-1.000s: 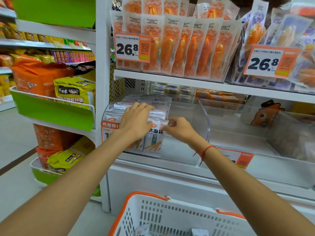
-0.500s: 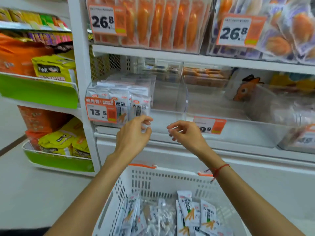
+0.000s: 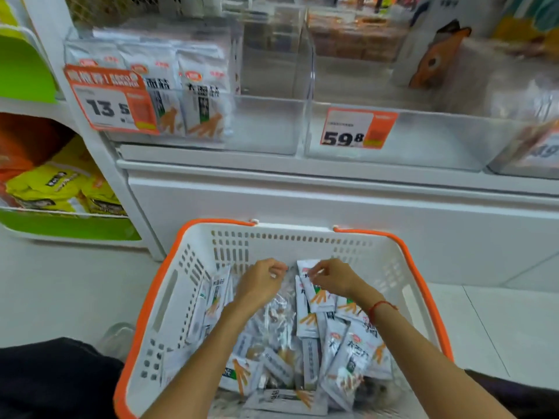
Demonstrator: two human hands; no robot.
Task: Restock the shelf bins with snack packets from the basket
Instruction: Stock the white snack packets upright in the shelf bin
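Observation:
A white basket with orange handles stands on the floor below the shelf and holds several white snack packets and clear-wrapped ones. My right hand is inside it and pinches the top edge of an upright white snack packet. My left hand hovers beside it with fingers curled over the clear-wrapped packets; whether it grips one is unclear. Above, the clear shelf bin holds rows of the same white packets on its left side.
A 13.5 price tag hangs on the left bin's front. To the right is another clear bin with a 59.8 tag. Green trays with yellow bags sit at the left. My dark-clothed knees flank the basket.
Both hands left the shelf bin and dropped into the basket. My view tilted down from the shelf to the basket. The right hand took hold of a white packet.

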